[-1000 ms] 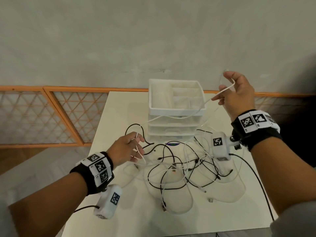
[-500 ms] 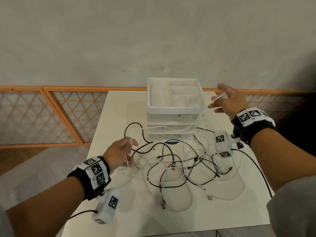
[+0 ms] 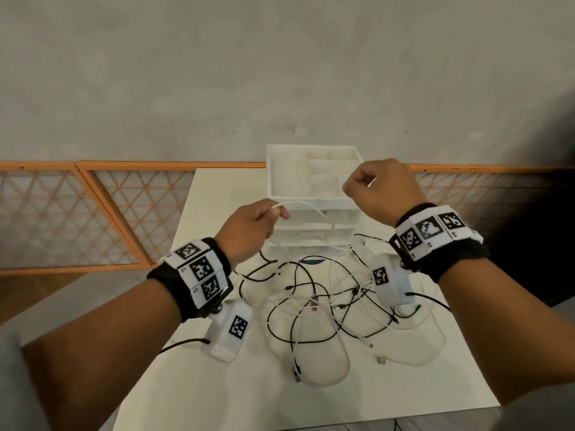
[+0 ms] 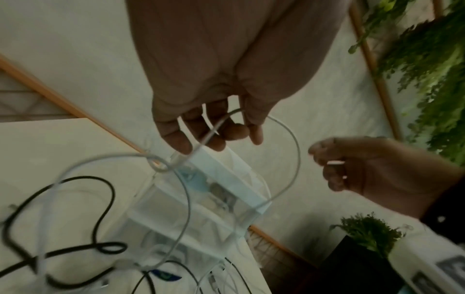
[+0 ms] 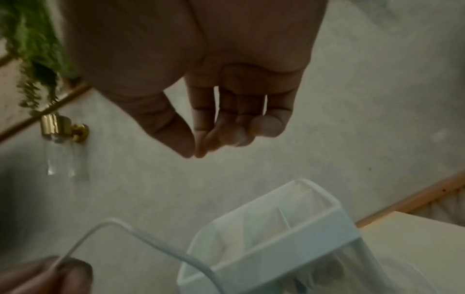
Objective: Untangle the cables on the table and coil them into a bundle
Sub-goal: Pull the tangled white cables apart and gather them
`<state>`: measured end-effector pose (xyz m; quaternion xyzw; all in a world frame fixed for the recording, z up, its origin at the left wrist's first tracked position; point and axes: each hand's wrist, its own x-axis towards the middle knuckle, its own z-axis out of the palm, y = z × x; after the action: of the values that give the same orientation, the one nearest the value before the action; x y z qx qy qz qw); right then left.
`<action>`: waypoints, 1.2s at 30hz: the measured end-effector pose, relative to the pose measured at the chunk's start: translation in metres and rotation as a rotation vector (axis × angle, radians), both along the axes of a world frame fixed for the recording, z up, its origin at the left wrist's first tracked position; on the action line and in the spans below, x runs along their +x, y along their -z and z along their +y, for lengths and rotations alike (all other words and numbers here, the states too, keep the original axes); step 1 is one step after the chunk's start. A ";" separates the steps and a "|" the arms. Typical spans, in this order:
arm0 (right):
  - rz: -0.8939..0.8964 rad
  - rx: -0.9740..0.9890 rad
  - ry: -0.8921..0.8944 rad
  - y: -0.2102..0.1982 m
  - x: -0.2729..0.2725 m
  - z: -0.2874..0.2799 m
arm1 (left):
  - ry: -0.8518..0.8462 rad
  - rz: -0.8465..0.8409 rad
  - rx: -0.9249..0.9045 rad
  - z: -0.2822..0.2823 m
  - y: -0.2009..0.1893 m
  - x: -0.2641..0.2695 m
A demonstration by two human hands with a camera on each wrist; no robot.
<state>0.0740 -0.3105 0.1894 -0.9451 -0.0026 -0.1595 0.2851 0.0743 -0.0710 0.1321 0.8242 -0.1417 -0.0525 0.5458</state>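
Observation:
A tangle of black and white cables (image 3: pixel 326 306) lies on the white table (image 3: pixel 217 384) in front of me. My left hand (image 3: pixel 277 213) is raised above the table's left side and pinches a white cable (image 3: pixel 298 204), which arcs to the right and drops in front of the drawer unit. The left wrist view shows the cable (image 4: pixel 294 143) passing through that hand's curled fingers (image 4: pixel 214 137). My right hand (image 3: pixel 357 189) hovers over the drawer unit, fingers curled. In the right wrist view its thumb tip meets the index tip (image 5: pixel 195 155), and I see no cable between them.
A white stacked drawer unit (image 3: pixel 270 175) with an open divided top tray stands at the table's far middle, against a grey wall. An orange lattice railing (image 3: pixel 93 213) runs behind and to the left. A loose plug (image 3: pixel 382 361) lies at the front right.
My left hand has risen from the table, lifting the white cable into a loop. My right hand came down and inward over the drawer unit; the cable it held no longer shows in it.

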 end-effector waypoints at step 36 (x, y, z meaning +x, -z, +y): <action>-0.042 1.252 -0.229 -0.069 -0.007 0.051 | 0.197 0.202 -0.335 -0.083 -0.024 -0.019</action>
<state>0.0667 -0.2591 0.2580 -0.5898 -0.0154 -0.1177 0.7988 0.0549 -0.1541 0.1563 0.6947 -0.1729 -0.1633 0.6789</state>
